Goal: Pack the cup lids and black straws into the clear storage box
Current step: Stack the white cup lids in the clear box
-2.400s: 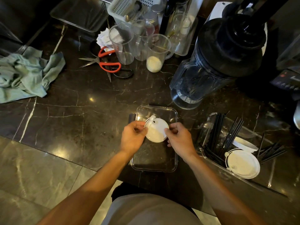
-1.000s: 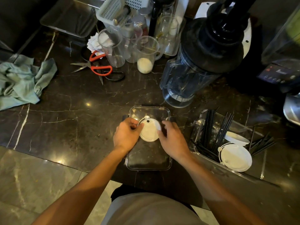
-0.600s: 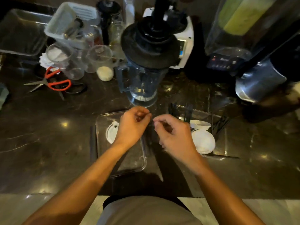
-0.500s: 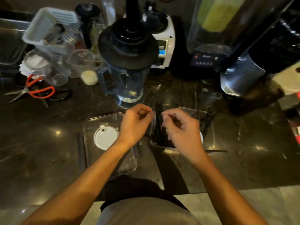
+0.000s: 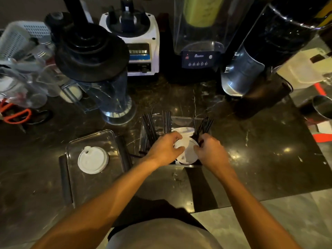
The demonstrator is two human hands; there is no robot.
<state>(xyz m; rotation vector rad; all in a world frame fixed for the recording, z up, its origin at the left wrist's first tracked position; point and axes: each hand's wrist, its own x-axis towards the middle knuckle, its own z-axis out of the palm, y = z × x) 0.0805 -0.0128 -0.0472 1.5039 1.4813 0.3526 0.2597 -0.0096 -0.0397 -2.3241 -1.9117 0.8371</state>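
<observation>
The clear storage box (image 5: 115, 139) lies on the dark marble counter at the left, with one white cup lid (image 5: 93, 160) flat inside it. To its right stands a clear bin (image 5: 179, 118) holding several black straws (image 5: 150, 126) and white lids. My left hand (image 5: 164, 150) and my right hand (image 5: 211, 150) are both down in this bin. Their fingertips pinch the left and right edges of the top white lid (image 5: 187, 150). Another lid (image 5: 183, 131) lies just behind it, and more black straws (image 5: 204, 125) lean at the bin's right side.
A blender jug with a black lid (image 5: 93, 69) stands behind the storage box. Blender bases (image 5: 140, 47) and a metal jug (image 5: 240, 76) line the back. Orange-handled scissors (image 5: 16, 114) and clear cups (image 5: 27, 87) sit far left. A steel cup (image 5: 321, 106) is far right.
Both hands set a lid down in the storage box, let go of it, and moved right into the bin, where they now grip another lid. The view swung right.
</observation>
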